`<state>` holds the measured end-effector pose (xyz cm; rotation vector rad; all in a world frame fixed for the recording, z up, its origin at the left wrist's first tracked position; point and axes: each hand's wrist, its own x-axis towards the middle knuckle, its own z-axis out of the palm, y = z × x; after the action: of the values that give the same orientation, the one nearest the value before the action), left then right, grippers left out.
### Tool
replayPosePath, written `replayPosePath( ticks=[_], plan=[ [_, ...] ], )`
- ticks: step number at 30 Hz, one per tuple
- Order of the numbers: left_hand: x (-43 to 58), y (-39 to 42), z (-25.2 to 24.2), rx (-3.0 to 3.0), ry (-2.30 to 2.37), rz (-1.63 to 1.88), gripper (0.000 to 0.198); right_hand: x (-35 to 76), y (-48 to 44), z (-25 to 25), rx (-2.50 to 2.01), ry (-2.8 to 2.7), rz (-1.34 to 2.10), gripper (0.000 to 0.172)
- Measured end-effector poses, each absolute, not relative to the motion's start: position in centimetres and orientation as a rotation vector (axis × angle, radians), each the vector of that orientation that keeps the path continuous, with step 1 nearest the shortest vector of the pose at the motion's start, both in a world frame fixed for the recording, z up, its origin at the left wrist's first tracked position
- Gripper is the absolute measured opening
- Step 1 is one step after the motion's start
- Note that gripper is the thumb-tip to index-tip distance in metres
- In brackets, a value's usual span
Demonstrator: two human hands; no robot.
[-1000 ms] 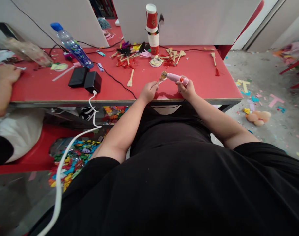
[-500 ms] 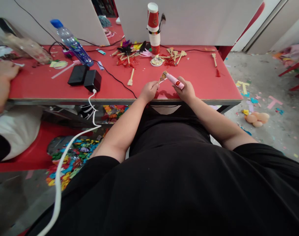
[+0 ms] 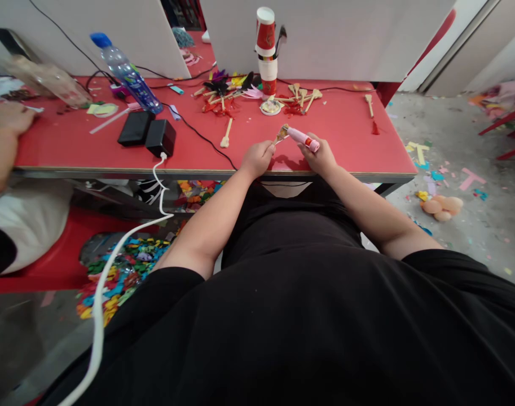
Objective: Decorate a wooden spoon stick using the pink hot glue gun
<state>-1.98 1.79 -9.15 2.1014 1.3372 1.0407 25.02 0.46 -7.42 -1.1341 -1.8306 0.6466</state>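
Observation:
Over the front of the red table, my left hand (image 3: 258, 158) pinches a small wooden stick with a wider brownish head (image 3: 281, 133). My right hand (image 3: 321, 156) is closed around a pink pen-shaped tool (image 3: 302, 137) with a red patch near its rear. The tool's front end meets or overlaps the head of the stick; contact cannot be made out. Just beyond my hands lies a similar wooden stick (image 3: 227, 134) with a carved-looking end. A small round dish (image 3: 270, 107) holding pale material sits behind the tool.
Stacked paper cups (image 3: 265, 34) stand at the back beside tasselled sticks (image 3: 312, 100) and feathers (image 3: 219, 87). Black boxes (image 3: 159, 138), a leaning bottle (image 3: 128, 76) and a white cable (image 3: 113, 262) are leftward. Another person's hand (image 3: 14, 117) rests at the far left.
The view has shifted slightly. The pink tool has turned a little in my right hand, while my left hand keeps its hold on the stick.

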Motion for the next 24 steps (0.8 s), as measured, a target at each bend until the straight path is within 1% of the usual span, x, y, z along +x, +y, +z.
replayPosePath(
  ticks=[4, 7, 15, 20, 24],
  plan=[
    [-2.0, 1.7, -9.1, 2.106, 1.335, 1.045, 0.035, 24.8, 0.5, -7.4, -1.116, -1.796, 0.722, 0.049],
    [-2.1, 1.7, -9.1, 2.133, 1.331, 1.039, 0.036, 24.8, 0.6, -7.3, -1.088, -1.804, 0.704, 0.049],
    [-2.1, 1.6, -9.2, 2.166, 1.363, 1.006, 0.037, 25.1, 1.5, -8.0, -1.041, -1.823, 0.698, 0.06],
    [-2.1, 1.3, -9.0, 2.21, 1.394, 0.961, 0.037, 25.1, 2.1, -8.7, -0.981, -1.835, 0.689, 0.074],
    [-2.1, 1.3, -8.9, 2.217, 1.393, 0.971, 0.038, 25.1, 1.9, -8.8, -0.945, -1.856, 0.721, 0.075]
  ],
)
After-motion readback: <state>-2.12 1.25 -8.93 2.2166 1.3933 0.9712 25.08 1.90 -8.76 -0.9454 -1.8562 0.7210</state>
